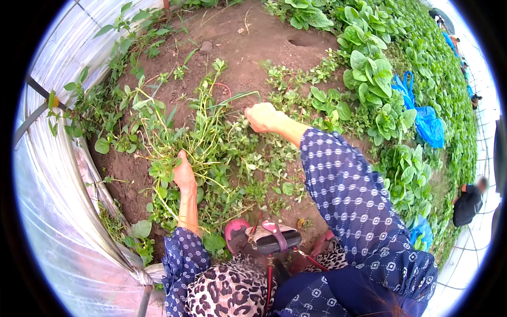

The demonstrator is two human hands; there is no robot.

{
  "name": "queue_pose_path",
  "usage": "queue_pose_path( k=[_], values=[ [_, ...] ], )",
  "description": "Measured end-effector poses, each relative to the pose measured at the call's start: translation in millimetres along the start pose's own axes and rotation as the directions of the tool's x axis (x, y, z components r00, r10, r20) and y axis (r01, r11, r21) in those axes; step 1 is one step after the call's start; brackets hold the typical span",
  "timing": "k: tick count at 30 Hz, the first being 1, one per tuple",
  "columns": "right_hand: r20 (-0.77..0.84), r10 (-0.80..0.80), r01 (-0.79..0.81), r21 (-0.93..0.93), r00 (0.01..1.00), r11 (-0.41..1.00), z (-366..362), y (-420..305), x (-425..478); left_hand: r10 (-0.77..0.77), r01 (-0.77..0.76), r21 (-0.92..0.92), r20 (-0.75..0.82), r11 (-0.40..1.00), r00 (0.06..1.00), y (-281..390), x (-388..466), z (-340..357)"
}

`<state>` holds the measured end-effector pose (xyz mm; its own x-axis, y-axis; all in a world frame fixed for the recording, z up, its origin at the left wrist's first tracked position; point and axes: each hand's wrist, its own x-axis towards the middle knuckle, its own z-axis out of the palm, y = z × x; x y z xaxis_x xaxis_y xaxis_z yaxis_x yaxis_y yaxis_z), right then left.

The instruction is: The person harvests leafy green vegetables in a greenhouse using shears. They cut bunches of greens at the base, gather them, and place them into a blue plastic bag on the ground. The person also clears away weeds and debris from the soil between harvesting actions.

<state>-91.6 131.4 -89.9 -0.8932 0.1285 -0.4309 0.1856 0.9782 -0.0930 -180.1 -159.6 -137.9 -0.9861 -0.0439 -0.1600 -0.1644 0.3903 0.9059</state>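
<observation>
My left hand (184, 171) is closed around the lower stems of a loose bunch of pulled weeds (204, 136). Long green stems and grass blades fan out above and beside its thumb. Further right, my right hand (261, 117) forms a fist just over low leafy weeds (253, 158). A grass blade arches beside that fist; leaves show under its fingers, and whether a stem is inside cannot be seen. Bare brown soil (237, 55) lies beyond both hands.
Plastic greenhouse sheeting (59, 158) curves along the left, with a metal pole (37, 87). Broad-leaved crop plants (372, 75) grow in rows at right. Blue plastic bags (427, 123) lie among them. A small bag (273, 237) hangs between my shoes. Another person (469, 204) crouches far right.
</observation>
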Motion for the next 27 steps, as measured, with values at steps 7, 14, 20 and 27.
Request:
queue_pose_path(
  k=[7,14,20,27],
  values=[
    [0.150,-0.220,0.181,0.235,0.964,0.955,14.8,-52.3,-88.0,-0.074,0.066,-0.332,-0.013,0.941,0.997,-3.0,-8.4,9.0],
    [-0.164,0.001,-0.030,-0.171,0.986,0.985,19.3,16.6,-57.8,-0.272,0.283,-0.190,0.082,0.940,0.959,54.5,-43.4,26.6],
    [0.048,0.250,-0.238,-0.169,0.967,0.956,28.4,10.5,-30.1,-0.270,0.278,-0.239,0.068,0.930,0.961,49.3,-53.3,30.1],
    [0.329,0.020,-0.073,0.151,0.944,0.986,-9.0,-16.6,-67.0,-0.182,0.190,-0.292,0.055,0.937,0.982,42.0,-47.1,16.3]
  ],
)
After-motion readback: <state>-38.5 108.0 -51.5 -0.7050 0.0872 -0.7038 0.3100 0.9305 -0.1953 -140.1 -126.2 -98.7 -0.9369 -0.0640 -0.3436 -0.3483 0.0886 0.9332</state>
